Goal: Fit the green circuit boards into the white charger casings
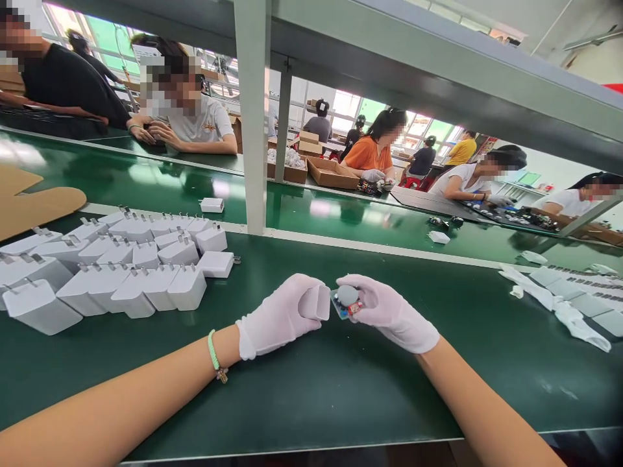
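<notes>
1. A cardboard sheet [29,201] lies at the far left, on the green bench [316,395].
2. Roughly twenty white wall chargers [141,272] sit packed together, metal prongs showing. One more white wall charger [211,205] lies alone farther back.
3. One left hand [280,316], white-gloved, reaches in from the lower left, a green bracelet [215,355] at its wrist. Its fingers [306,287] press together, pinching one white charger casing [315,303].
4. One right hand [394,312], also gloved, comes in from the lower right. Its fingers [355,283] pinch one small circuit board [341,311] carrying a round grey part, just beside the casing.
5. Farther right lie a row of white charger bodies [579,292] and crumpled white strips [574,324].
6. Ahead, a steel post [253,110] cuts across the view of several co-workers [365,155] at their own benches.
</notes>
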Tool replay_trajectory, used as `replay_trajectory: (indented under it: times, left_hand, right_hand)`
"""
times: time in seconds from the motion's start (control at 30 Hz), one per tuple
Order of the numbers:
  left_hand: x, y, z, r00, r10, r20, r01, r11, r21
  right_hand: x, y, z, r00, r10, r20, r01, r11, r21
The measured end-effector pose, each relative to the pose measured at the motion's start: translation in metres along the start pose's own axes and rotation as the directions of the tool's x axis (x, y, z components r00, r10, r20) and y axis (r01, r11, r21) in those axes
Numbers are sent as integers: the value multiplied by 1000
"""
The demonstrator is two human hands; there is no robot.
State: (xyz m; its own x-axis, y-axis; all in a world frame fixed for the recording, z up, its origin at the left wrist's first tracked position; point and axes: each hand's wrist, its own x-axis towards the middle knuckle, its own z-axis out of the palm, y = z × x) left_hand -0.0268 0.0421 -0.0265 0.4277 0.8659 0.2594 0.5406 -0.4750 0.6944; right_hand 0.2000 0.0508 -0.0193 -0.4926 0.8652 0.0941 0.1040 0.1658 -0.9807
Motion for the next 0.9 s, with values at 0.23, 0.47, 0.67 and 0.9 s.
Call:
replay_trajectory:
  times: [0.23,0.47,0.67,0.9]
  left_hand:
    - [3,-2,3,998,67,3,-67,998,15]
    - [3,0,1,995,97,31,-98,995,16]
    - [2,-3,4,994,107,9,-107,993,40]
    - [0,2,3,994,106,32,-108,992,71]
  right_hand:
    - [-4,-5,4,999,-3,-53,0,998,-57]
    - [-8,-16,4,999,-27,45,32,994,-101]
    - [-11,-18,9,997,52,-52,-58,992,-116]
    - [-11,-23,6,999,52,9,-50,990,-135]
